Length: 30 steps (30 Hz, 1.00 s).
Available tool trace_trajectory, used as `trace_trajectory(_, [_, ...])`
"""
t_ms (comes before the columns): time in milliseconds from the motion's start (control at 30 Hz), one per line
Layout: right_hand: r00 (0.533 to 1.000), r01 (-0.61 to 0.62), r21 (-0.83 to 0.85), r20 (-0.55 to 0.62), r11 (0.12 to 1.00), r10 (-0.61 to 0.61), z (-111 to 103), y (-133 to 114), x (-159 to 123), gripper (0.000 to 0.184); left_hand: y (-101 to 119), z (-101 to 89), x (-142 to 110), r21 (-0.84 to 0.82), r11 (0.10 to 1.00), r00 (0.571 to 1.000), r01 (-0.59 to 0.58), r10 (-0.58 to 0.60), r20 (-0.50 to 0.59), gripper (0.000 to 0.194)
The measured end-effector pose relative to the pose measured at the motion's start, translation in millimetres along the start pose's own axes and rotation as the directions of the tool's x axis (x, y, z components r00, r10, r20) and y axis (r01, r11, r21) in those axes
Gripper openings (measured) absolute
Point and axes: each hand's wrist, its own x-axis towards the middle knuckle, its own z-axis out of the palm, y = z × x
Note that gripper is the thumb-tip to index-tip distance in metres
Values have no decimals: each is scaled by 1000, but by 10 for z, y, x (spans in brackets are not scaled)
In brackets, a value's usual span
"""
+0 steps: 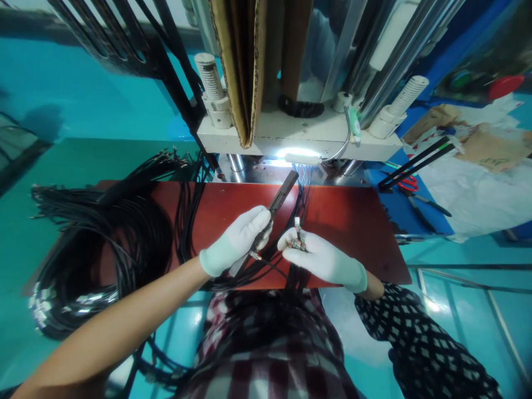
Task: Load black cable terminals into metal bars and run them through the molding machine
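My left hand (245,233), in a white glove, is closed round a long dark metal bar (283,193) held at a slant above the red-brown board (349,221). One cable end with a small connector (255,255) sticks out beside the bar, just below the fingers. My right hand (320,256), gloved too, has its fingers curled round several cable ends with small metal connectors (297,243). From the hands, black cables (245,279) run down over the board's near edge. More thin cables (303,177) lead from under the lit machine toward my right hand.
A press-like machine (257,139) with thick bolts stands ahead, its lamp (303,158) lit. A large coil of black cables (137,244) lies at left on the green table (78,158). Red-handled scissors (408,183) and pliers (432,206) lie on the blue surface at right.
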Motion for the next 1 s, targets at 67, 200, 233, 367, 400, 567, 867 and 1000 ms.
trace_trajectory(67, [995, -35, 224, -82, 974, 54, 43, 63, -23, 18, 19, 2, -8, -22, 1000, 1000, -5, 5, 8, 37])
trace_trajectory(200, [989, -79, 453, -76, 888, 126, 172, 139, -12, 24, 23, -4, -21, -4, 1000, 999, -14, 14, 40, 39])
trace_trajectory(233, [992, -66, 472, -62, 879, 107, 196, 144, -5, 24, 17, -9, -24, 8, 1000, 999, -14, 14, 45, 40])
trace_trajectory(367, [990, 2, 500, -125, 866, 70, 295, 139, 19, 22, -19, -28, -28, 45, 999, 999, -18, 16, 44, 42])
trace_trajectory(400, [980, 11, 473, -178, 881, 84, 325, 130, 23, 21, -26, -29, -27, 52, 998, 999, -23, 21, 42, 42])
trace_trajectory(567, [955, -26, 212, -282, 977, 87, 436, 74, 50, 34, -32, -17, -25, 50, 997, 998, -52, 51, 23, 41])
trace_trajectory(867, [996, -48, 285, -64, 957, 69, 418, 106, 202, 35, -6, 49, -47, 130, 991, 997, -45, 53, -57, 37])
trace_trajectory(1000, [982, -116, 115, -139, 987, 131, 436, 57, 190, 30, -45, 56, -31, 472, 876, 974, -96, 181, -136, 31])
